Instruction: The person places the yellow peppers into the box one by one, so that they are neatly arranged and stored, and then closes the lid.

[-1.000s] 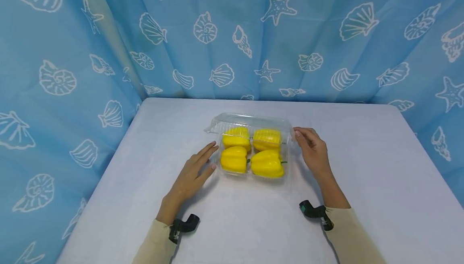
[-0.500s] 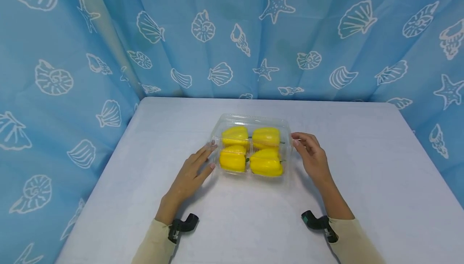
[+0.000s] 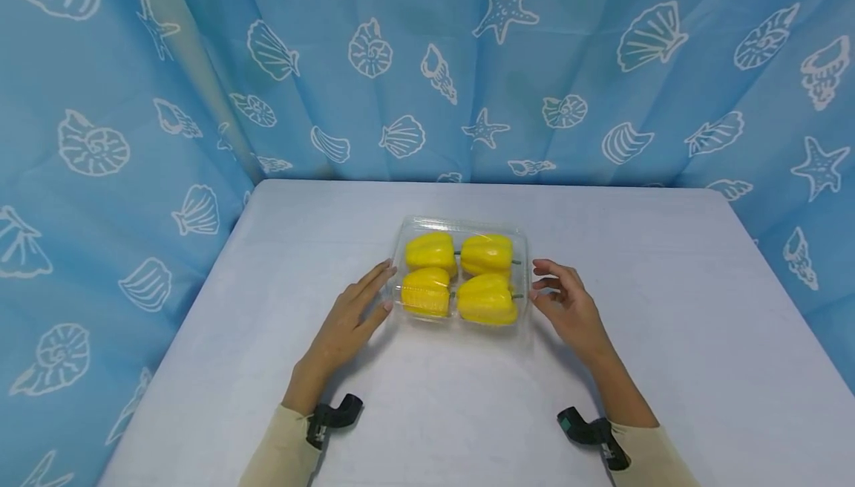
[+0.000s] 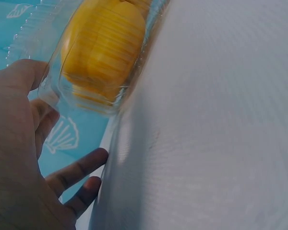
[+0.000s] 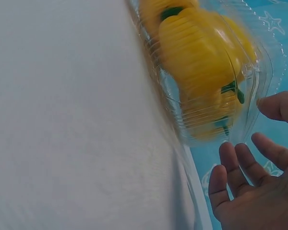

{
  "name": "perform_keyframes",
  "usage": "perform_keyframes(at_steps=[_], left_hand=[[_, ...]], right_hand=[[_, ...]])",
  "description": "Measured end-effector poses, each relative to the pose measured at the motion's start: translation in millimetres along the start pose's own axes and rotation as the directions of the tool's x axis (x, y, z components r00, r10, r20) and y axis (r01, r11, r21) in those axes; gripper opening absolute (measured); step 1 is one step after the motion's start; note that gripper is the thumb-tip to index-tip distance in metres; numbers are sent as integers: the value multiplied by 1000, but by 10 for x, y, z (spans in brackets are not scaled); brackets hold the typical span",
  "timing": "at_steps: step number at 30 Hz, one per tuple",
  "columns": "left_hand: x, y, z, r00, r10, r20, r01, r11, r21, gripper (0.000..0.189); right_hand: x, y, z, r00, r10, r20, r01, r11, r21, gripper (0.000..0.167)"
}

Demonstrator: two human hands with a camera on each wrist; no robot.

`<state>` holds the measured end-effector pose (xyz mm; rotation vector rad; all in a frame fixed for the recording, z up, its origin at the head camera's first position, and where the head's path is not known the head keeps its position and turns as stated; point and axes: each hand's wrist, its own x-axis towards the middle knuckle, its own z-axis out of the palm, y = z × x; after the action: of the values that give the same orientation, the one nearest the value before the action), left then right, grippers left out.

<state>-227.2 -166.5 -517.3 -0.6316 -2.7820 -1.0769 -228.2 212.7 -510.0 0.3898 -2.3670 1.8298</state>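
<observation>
A clear plastic clamshell container (image 3: pixel 464 225) stands on the white table with several yellow bell peppers (image 3: pixel 487 298) inside, their green stems pointing right. Its ribbed lid (image 5: pixel 264 72) lies over the peppers. At the container's left side is my left hand (image 3: pixel 347 320), fingers nearly straight and touching the edge, thumb by the near corner. In the left wrist view, my thumb and two fingers are at the clear rim while the other fingers spread below. My right hand (image 3: pixel 568 301) is beside the right edge, fingers loosely bent, thumb tip right at the rim.
A white cloth (image 3: pixel 441 405) covers the table, whose far edge runs in front of a blue curtain (image 3: pixel 461 79) printed with shells and starfish. Each wrist carries a black camera mount (image 3: pixel 588 431).
The lid has swung down from raised at the back to lying over the peppers. My right hand came down toward me with it and loosened its fingers; the left hand stayed nearly still.
</observation>
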Motion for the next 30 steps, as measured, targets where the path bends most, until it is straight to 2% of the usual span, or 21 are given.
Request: perform_keyframes(at_steps=[5, 12, 17, 24, 30], left_hand=[[-10, -12, 16, 1000, -4, -1, 4, 1000, -4, 54], [-16, -17, 18, 1000, -9, 1, 9, 1000, -3, 54], [7, -11, 0, 1000, 3, 1, -3, 1000, 1, 53], [5, -5, -5, 1000, 2, 6, -2, 1000, 5, 54], [3, 1, -7, 1000, 9, 4, -10, 999, 43, 54]], right_hand=[[-37, 7, 18, 999, 48, 11, -48, 998, -36, 53], [-158, -45, 12, 981, 189, 49, -186, 981, -53, 59], [-236, -93, 23, 967, 243, 75, -241, 970, -33, 49], [-303, -134, 52, 938, 318, 140, -310, 948, -76, 29], [-297, -156, 22, 896, 377, 236, -392, 920, 18, 40]])
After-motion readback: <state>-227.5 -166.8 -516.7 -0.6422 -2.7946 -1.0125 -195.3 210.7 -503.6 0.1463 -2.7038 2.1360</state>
